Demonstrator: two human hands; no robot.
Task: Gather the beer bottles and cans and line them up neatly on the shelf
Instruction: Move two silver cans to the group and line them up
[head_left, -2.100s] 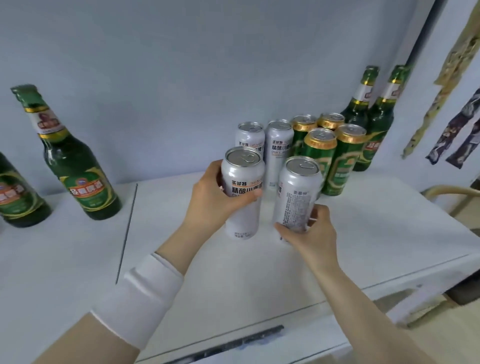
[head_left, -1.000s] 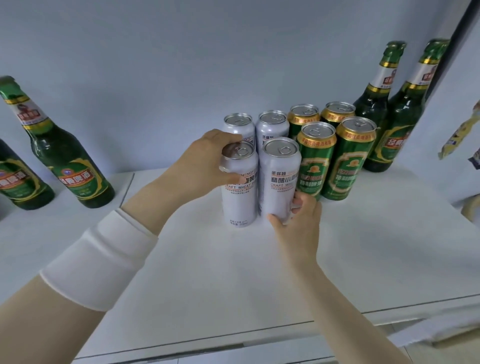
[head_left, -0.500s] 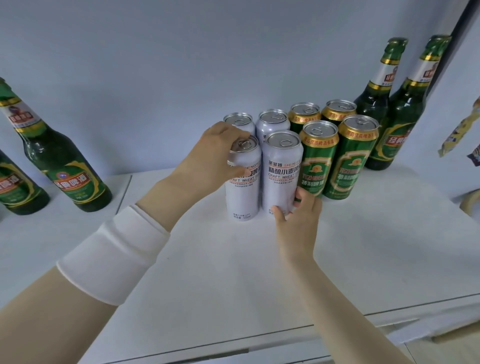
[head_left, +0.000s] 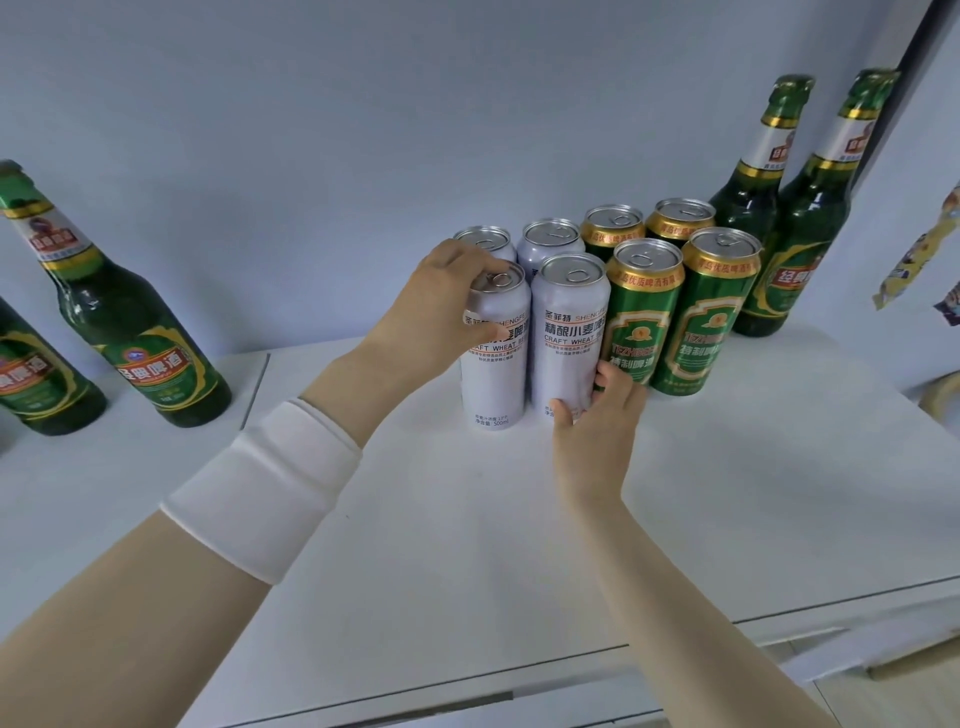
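Observation:
On the white shelf (head_left: 467, 519) stand two rows of cans against the wall. My left hand (head_left: 436, 312) grips the top of the front left white can (head_left: 496, 369). My right hand (head_left: 597, 415) holds the base of the front right white can (head_left: 569, 332), which touches the first green can (head_left: 641, 317). A second green can (head_left: 711, 312) stands beside it. Behind them are two more white cans (head_left: 550, 244) and two green cans (head_left: 613, 228). Two green bottles (head_left: 795, 218) stand at the right end, two others (head_left: 119, 322) far left.
A seam (head_left: 254, 389) splits the shelf top left of the cans. The shelf's front edge (head_left: 675, 639) runs below my arms. Patterned strips (head_left: 930, 249) hang on the wall at the right. I wear a white wristband (head_left: 265, 483) on my left forearm.
Both hands pushed the two white cans back into line with the green front row. Since half a second ago the cans stay put and my right fingers wrap the can's base.

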